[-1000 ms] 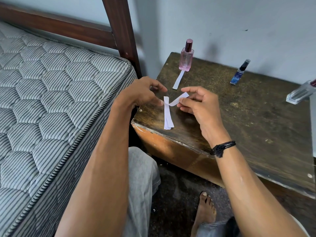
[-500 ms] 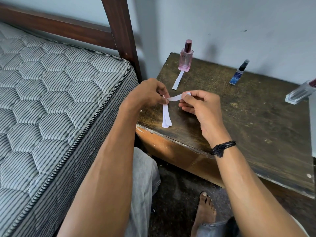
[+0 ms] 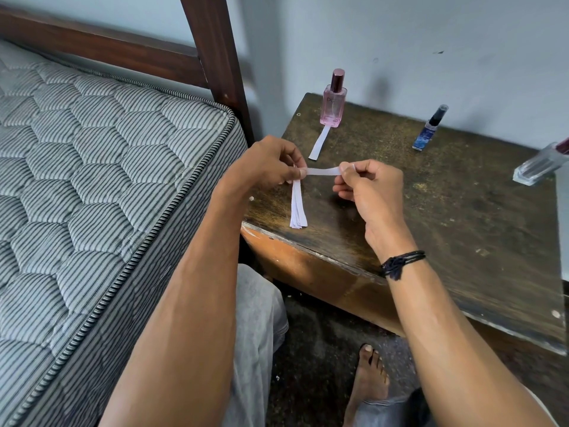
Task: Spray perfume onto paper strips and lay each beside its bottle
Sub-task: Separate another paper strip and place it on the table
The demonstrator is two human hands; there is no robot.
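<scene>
We pinch the strip bundle in the left hand and one strip in the right hand grip, taut to separate it, likely for the blue spray bottle.

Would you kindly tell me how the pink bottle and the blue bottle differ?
The pink bottle is larger with a maroon cap; the blue bottle is slimmer with a black top. A paper strip lies by the pink bottle, none by the blue bottle. Both stand upright.

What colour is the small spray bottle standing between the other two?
Blue with a black cap, clearest in the head view.
</scene>
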